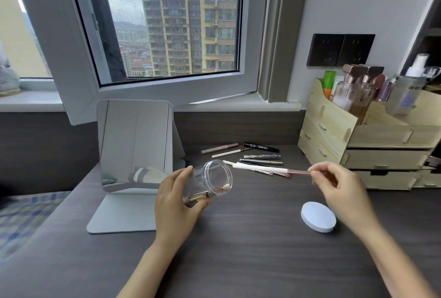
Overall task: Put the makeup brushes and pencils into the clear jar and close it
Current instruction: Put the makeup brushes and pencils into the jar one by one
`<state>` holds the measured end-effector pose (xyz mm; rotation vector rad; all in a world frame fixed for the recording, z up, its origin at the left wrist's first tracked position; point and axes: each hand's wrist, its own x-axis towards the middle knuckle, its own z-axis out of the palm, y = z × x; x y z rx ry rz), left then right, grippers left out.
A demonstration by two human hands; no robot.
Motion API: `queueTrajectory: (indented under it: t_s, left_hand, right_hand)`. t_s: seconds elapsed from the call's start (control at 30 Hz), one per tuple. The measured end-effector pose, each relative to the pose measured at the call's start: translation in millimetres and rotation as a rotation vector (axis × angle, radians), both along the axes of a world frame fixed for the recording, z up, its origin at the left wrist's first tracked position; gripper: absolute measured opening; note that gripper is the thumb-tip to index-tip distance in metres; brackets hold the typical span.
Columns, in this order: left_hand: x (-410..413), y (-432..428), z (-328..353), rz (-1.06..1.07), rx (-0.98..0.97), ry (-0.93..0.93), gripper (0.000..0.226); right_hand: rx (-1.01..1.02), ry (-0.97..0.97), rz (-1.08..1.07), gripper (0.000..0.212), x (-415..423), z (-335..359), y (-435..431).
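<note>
My left hand [175, 198] grips the clear jar [210, 179], tilted on its side with its open mouth facing right. One small brush lies inside the jar, its pale tip at the rim. My right hand [334, 184] pinches the rose-gold end of a white-handled brush [267, 169], held level and pointing left toward the jar's mouth, its tip a short way from the rim. Behind it on the desk lie several more pencils and brushes [250, 154]. The round pale blue lid [318, 217] lies flat on the desk, below my right hand.
A standing mirror [134, 145] is left of the jar on its grey base. A wooden organiser [372, 140] with drawers and bottles fills the back right. An open window sash [152, 87] hangs over the desk's back edge. The dark desk [238, 250] spreads toward me.
</note>
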<state>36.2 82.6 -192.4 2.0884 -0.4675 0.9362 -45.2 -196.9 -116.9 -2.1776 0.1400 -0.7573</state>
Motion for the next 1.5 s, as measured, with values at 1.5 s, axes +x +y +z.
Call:
queueTrajectory:
  t_s: [1.5]
  left_hand:
    - [-0.9, -1.0, 5.0, 0.031, -0.05, 0.039, 0.078]
  right_hand:
    - [-0.744, 0.576, -0.107, 0.021, 125.8, -64.1, -26.1]
